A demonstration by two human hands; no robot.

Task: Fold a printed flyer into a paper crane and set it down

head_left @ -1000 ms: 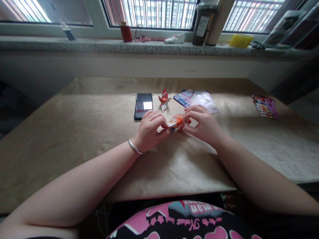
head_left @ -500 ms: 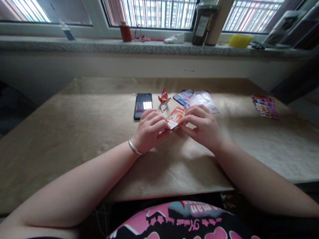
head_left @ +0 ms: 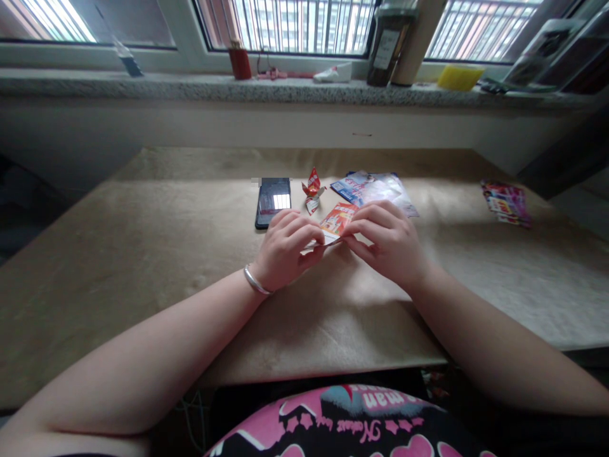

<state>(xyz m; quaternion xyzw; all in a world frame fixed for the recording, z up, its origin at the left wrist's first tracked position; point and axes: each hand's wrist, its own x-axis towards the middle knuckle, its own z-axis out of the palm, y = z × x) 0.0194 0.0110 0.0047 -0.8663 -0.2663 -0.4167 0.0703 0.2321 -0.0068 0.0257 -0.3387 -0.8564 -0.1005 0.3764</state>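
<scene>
Between my two hands is a small sheet of printed paper (head_left: 339, 218), orange and red with a white strip along its near edge. My left hand (head_left: 291, 246) pinches the near left edge between thumb and fingers. On the other side my right hand (head_left: 383, 240) pinches the right edge, covering part of the sheet. Just beyond the paper stands a folded red-and-white paper figure (head_left: 313, 190) with pointed tips. A smartphone (head_left: 273, 202) lies face up past my left hand. Glossy blue-and-white printed sheets (head_left: 375, 190) lie behind my right hand.
On the right side of the tan table (head_left: 143, 273) lies a small pile of pink and red printed papers (head_left: 506, 203). The stone windowsill (head_left: 190, 87) holds a red container (head_left: 240, 61), a dark jar (head_left: 387, 47) and a yellow sponge-like block (head_left: 459, 78).
The paper's near edge has shifted slightly between my fingers, and its white strip now reaches further left under my left fingers. Both hands stay almost in place.
</scene>
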